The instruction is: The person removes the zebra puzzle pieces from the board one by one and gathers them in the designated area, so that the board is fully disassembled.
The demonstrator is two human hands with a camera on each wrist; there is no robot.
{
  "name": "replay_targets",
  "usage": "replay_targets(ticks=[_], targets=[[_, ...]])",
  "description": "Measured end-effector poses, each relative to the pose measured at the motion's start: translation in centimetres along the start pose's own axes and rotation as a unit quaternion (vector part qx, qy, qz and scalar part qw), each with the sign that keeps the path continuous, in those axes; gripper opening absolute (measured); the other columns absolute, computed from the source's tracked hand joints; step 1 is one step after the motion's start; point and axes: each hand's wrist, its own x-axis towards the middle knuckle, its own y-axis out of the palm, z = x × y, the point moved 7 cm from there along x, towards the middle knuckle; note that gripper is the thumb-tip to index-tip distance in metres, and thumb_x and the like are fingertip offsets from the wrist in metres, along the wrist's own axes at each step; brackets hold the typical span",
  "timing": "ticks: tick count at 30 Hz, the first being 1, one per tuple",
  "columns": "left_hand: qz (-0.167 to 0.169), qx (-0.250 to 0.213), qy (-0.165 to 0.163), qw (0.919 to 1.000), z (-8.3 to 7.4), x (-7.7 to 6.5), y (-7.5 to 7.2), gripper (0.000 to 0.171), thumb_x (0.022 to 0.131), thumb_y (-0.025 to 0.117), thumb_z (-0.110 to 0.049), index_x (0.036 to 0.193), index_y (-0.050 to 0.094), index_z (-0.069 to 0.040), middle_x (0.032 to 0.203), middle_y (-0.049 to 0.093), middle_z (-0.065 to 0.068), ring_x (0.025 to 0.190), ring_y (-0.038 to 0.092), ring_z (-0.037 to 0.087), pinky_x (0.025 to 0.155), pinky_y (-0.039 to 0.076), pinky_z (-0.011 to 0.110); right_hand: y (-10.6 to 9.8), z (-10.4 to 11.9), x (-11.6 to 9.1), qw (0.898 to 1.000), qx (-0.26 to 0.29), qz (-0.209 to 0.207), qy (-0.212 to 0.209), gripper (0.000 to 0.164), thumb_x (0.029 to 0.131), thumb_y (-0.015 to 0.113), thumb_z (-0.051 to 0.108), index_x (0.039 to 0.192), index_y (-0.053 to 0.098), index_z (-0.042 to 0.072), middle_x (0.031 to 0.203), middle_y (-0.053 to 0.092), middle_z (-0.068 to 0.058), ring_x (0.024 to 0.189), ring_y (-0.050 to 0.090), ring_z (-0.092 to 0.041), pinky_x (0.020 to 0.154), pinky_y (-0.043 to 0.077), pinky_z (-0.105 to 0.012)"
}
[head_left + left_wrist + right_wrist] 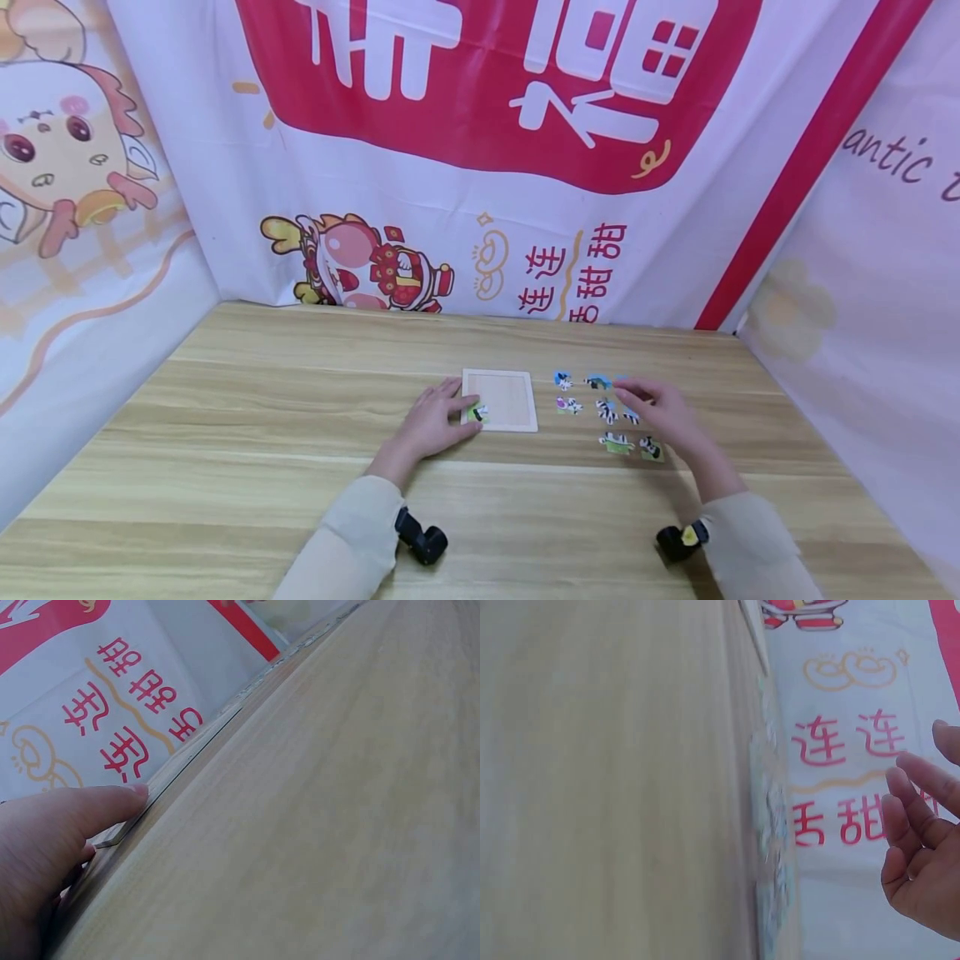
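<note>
A square, light wooden puzzle tray (498, 430) lies on the table, with one green-and-white puzzle piece (478, 412) in its near left corner. My left hand (437, 421) holds the tray at that corner, the thumb at the near edge and the other fingers along the left side. To the right of the tray, loose puzzle pieces (606, 411) with black-and-white animal pictures are spread in rough rows. Over the far right ones hovers my right hand (660, 408), its fingers bent loosely; in the right wrist view the same hand (930, 847) shows nothing between thumb and fingers.
The wood-grain table (300, 467) ends at a printed red-and-white cloth (480, 250) at the back. More printed cloth hangs at the left (90, 250) and right (862, 333) sides. A black wrist camera (422, 537) sits on the left sleeve, another camera (681, 540) on the right.
</note>
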Motion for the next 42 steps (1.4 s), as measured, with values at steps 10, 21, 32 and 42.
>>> replay_targets(ticks=[10, 21, 32, 42], targets=[[-0.013, -0.044, 0.008, 0.9989, 0.1, -0.5, -0.7, 0.058, 0.078, 0.056, -0.047, 0.120, 0.052, -0.007, 0.130, 0.034, 0.022, 0.123, 0.024, 0.030, 0.099, 0.014, 0.045, 4.8, 5.5, 2.6, 0.996, 0.053, 0.040, -0.068, 0.031, 0.084, 0.057, 0.026, 0.110, 0.058, 0.009, 0.092, 0.058, -0.006, 0.082, 0.051, -0.022, 0.069, 0.045, -0.039], [-0.009, -0.005, -0.041, 0.9991, 2.0, -0.5, -1.3, 0.053, 0.077, 0.058, -0.043, 0.122, 0.051, -0.015, 0.133, 0.029, 0.021, 0.124, 0.019, 0.035, 0.099, 0.011, 0.049, 11.1, 7.5, 4.6, 0.993, 0.052, 0.089, -0.066, 0.030, 0.080, 0.062, 0.014, 0.106, 0.059, 0.001, 0.083, 0.057, -0.002, 0.078, 0.050, -0.019, 0.065, 0.043, -0.029], [0.027, 0.041, -0.041, 0.9980, 2.0, -0.6, -1.1, 0.048, 0.083, 0.050, -0.045, 0.126, 0.047, -0.025, 0.137, 0.021, 0.019, 0.126, 0.012, 0.033, 0.099, 0.007, 0.050, 14.7, 7.3, 5.0, 0.988, 0.006, 0.130, -0.083, 0.037, 0.076, 0.066, 0.017, 0.110, 0.058, 0.004, 0.087, 0.057, -0.002, 0.079, 0.051, -0.015, 0.069, 0.044, -0.028], [0.039, 0.054, -0.042, 0.9969, 1.9, -0.6, -1.1, 0.048, 0.084, 0.045, -0.048, 0.127, 0.044, -0.028, 0.139, 0.018, 0.017, 0.127, 0.010, 0.031, 0.099, 0.005, 0.048, 15.9, 7.3, 4.6, 0.989, -0.056, 0.099, -0.097, 0.044, 0.070, 0.071, 0.024, 0.109, 0.060, 0.007, 0.087, 0.050, -0.001, 0.078, 0.046, -0.016, 0.068, 0.041, -0.030]])
